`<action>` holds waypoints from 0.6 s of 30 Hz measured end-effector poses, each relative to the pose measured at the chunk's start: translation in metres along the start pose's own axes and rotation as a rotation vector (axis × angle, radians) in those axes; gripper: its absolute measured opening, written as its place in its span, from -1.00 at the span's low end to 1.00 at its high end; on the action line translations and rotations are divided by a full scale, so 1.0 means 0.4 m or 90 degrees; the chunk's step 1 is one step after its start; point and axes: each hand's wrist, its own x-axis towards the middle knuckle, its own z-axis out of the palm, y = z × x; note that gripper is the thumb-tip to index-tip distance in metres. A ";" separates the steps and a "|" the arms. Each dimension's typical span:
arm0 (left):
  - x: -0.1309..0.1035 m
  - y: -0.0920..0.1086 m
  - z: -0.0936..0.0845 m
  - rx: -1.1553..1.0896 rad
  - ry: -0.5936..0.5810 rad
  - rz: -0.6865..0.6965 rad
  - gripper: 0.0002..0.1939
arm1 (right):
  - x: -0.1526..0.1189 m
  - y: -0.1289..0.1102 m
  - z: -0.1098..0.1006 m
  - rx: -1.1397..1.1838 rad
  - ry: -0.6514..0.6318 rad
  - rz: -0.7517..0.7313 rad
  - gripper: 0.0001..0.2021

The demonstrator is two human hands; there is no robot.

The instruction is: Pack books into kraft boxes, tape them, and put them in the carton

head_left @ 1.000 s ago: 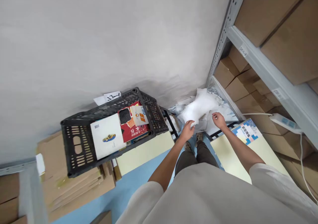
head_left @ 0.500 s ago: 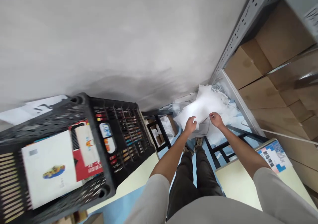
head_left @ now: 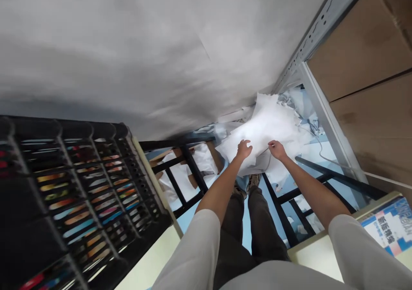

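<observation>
White sheets of thin paper or foam (head_left: pixel 270 120) lie in a crumpled heap on the floor by the wall. My left hand (head_left: pixel 244 149) is over the left part of the heap, its fingers curved and the thumb apart, with nothing between them. To its right, my right hand (head_left: pixel 277 150) has thumb and fingertips pinched together at a thin edge of a white sheet. A small gap separates the two hands. My shoes (head_left: pixel 253 181) are just below the heap.
A black plastic crate (head_left: pixel 72 195) of books stands on a pale tabletop at left. Black table legs (head_left: pixel 195 170) flank my feet. At right are a metal shelf post (head_left: pixel 331 118), cardboard boxes (head_left: pixel 370 105) and a blue-and-white book (head_left: pixel 388 228) on another tabletop.
The view has shifted forward and down, so the crate sits further left and the boxes look larger. My hands have moved slightly further apart over the white sheets.
</observation>
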 end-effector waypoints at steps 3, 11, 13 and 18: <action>0.029 0.009 0.010 0.056 -0.037 -0.053 -0.59 | 0.017 -0.002 0.020 0.005 -0.013 0.013 -0.80; 0.016 0.033 0.045 0.152 -0.050 0.113 -0.38 | 0.029 -0.026 0.040 0.069 -0.018 0.028 -0.84; -0.015 0.042 0.051 0.184 -0.055 0.212 -0.30 | 0.032 -0.034 0.045 0.102 0.009 0.036 -0.85; -0.096 0.065 0.047 0.268 -0.124 0.435 -0.11 | 0.053 -0.057 0.046 0.228 0.102 0.108 -0.67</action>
